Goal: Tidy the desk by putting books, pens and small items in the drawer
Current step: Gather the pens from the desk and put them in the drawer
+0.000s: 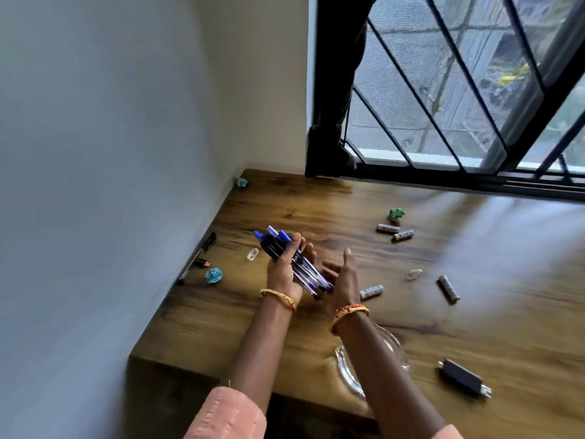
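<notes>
The left hand (285, 274) gripped a bundle of pens (294, 264) above the table (316, 210), the right hand (343, 275) open beside their tips; loosely fanned, one could slip out, and batteries (387, 229) beyond might roll.

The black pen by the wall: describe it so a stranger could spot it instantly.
Start at the wooden desk and follow its left edge where it meets the grey wall. There the black pen lies along the wall, cap end pointing away from the person. Unlike the bundle of blue-capped pens held in the left hand, it is black, alone and lying on the desk.
</notes>
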